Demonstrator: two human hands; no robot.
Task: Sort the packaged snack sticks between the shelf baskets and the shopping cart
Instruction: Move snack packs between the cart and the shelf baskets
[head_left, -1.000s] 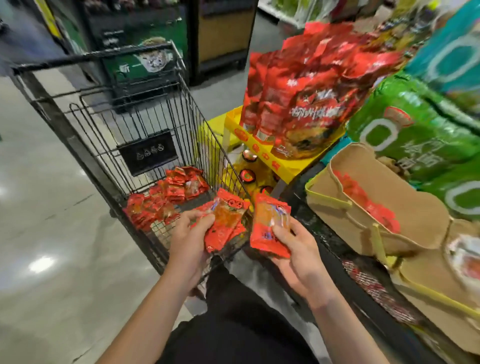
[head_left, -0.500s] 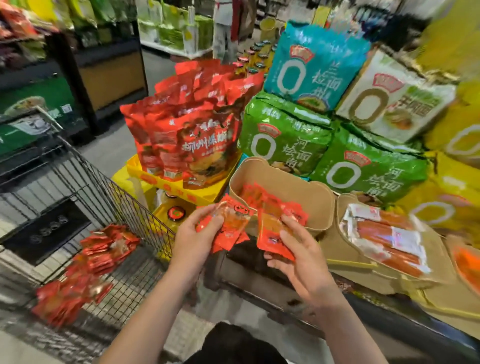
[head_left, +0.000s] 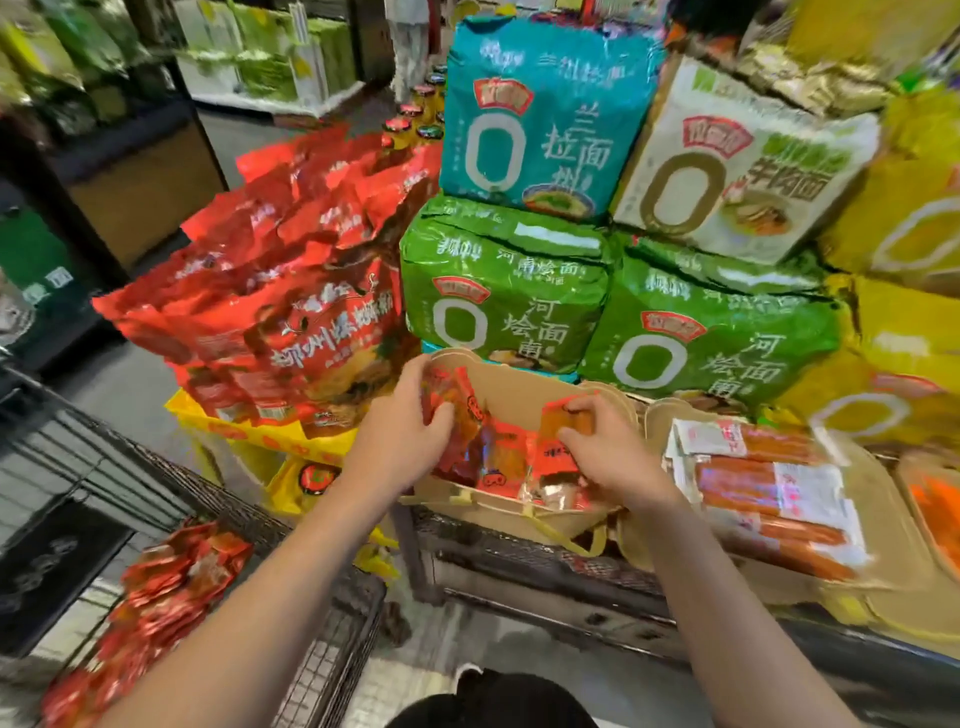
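Observation:
A tan shelf basket (head_left: 519, 384) stands at the middle, with several red snack stick packets (head_left: 501, 460) lying in it. My left hand (head_left: 402, 439) is over the basket's left side, closed on red packets. My right hand (head_left: 610, 449) reaches into its right side and grips an orange-red packet (head_left: 563, 418). A pile of red packets (head_left: 156, 608) lies in the wire shopping cart (head_left: 332, 644) at the lower left. To the right, a second tan basket (head_left: 893, 525) holds long orange sausage sticks (head_left: 769, 478).
Big red snack bags (head_left: 270, 312) sit on a yellow stand (head_left: 249, 436) left of the basket. Green, teal and white noodle packs (head_left: 519, 291) are stacked behind it, yellow packs (head_left: 904, 322) to the right. The shelf's dark front edge (head_left: 545, 577) runs below the baskets.
My view swung from the cart to the shelf. Both hands carried their red packets from above the cart's edge forward and down into the tan basket.

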